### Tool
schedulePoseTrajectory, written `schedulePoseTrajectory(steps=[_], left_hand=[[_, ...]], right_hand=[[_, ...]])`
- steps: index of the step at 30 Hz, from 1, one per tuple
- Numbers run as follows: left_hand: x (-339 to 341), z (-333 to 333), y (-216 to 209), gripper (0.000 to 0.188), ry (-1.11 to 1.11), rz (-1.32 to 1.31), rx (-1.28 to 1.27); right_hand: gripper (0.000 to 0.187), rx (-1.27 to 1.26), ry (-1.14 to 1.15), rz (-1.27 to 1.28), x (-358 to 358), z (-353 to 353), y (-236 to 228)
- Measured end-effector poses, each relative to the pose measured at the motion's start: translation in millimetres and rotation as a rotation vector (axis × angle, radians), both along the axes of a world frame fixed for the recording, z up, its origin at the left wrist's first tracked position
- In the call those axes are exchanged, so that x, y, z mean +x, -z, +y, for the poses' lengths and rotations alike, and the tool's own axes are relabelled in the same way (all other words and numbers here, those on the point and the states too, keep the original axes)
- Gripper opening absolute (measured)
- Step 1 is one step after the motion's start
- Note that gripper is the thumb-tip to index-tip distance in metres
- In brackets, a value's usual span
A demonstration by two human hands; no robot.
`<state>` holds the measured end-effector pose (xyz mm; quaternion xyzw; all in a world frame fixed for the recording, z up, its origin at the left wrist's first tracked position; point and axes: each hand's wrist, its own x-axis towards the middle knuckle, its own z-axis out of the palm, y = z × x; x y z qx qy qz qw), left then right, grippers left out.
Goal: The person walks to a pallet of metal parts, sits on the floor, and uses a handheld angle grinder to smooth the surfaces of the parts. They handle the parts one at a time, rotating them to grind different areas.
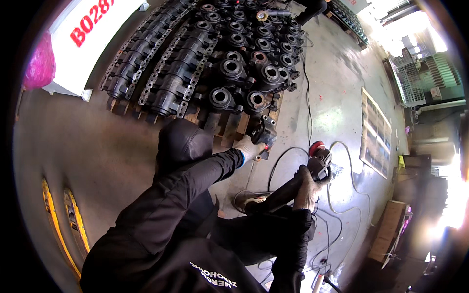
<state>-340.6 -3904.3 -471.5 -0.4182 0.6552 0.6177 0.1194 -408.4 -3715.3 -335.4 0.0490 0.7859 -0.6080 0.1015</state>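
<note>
Black metal casting (pixel 265 130) by a loaded wooden pallet (pixel 229 129), with a person's gloved left hand (pixel 248 147) on it and an angle grinder (pixel 320 164) in the gloved right hand (pixel 308 189).
The casting is at the pallet's near corner; the left hand touches its near end, but whether the fingers close fully around it I cannot tell. To the right, the right hand is wrapped around the grinder, whose red disc (pixel 317 147) points away from the body, apart from the casting. Ring-ended black castings (pixel 234 68) crowd the pallet beside long, ribbed black castings (pixel 178 73). Bold red characters mark a white panel (pixel 93 44) at upper left; white lettering crosses the person's black jacket (pixel 166 271).
</note>
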Motion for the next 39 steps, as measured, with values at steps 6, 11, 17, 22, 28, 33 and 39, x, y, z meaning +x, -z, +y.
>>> schedulePoseTrajectory(steps=[6, 11, 17, 22, 28, 33, 39], left_hand=[[-53.8, -12.0, 45.2, 0.096, -0.218, -0.036, 0.128], [-103.6, -18.8, 57.7, 0.111, -0.070, -0.316, -0.190], [-147.6, 0.1, 44.1, 0.126, 0.158, -0.511, -0.294], [-142.1, 7.9, 44.6, 0.122, 0.096, -0.516, -0.371], [-103.3, 15.1, 43.0, 0.117, -0.111, -0.381, -0.318], [-85.9, 1.3, 43.2, 0.112, -0.254, -0.334, -0.308], [-85.8, 17.2, 32.4, 0.112, -0.298, -0.341, -0.430]], right_hand=[[0.086, -0.143, 0.145, -0.104, -16.9, 4.6, 9.0], [0.087, -0.162, 0.125, -0.063, -31.8, 11.7, 5.7], [0.087, -0.246, 0.176, -0.085, -35.1, 24.1, 0.3], [0.093, -0.214, 0.175, -0.089, -39.8, 25.9, -1.4], [0.093, -0.262, 0.196, -0.115, -49.0, 31.8, -10.2], [0.085, -0.240, 0.196, -0.016, -44.9, 32.1, -9.3], [0.096, -0.256, 0.196, -0.123, -34.9, 42.1, -17.8]])
